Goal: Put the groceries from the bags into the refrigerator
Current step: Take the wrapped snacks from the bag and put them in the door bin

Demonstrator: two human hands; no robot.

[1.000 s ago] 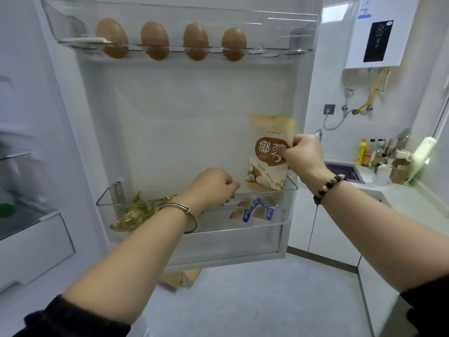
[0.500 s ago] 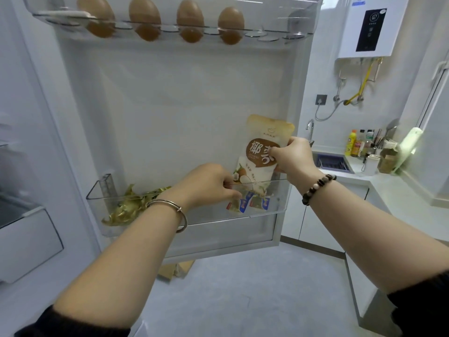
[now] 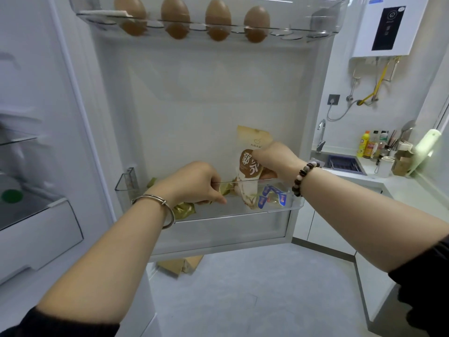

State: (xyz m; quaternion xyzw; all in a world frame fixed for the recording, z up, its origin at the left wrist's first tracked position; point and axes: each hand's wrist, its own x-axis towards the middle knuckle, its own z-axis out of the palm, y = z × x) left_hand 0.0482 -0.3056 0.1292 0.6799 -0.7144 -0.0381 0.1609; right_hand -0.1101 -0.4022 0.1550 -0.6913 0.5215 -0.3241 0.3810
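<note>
Four eggs (image 3: 175,18) at top: brown. The pouch (image 3: 250,152): cream and tan, round brown label with white characters. The small packets (image 3: 274,198) to its right: blue and white. The wrappers (image 3: 184,210) at left: metallic gold-green. Wrist bangle (image 3: 158,203) silver; bead bracelet (image 3: 303,176) dark brown and pale.

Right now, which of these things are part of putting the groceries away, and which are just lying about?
In the job: snack pouch, pinched by the right hand; left hand at the door bin; gold packets; blue packets; eggs.
Lying about: water heater, counter bottles, tap, cardboard on the floor.
</note>
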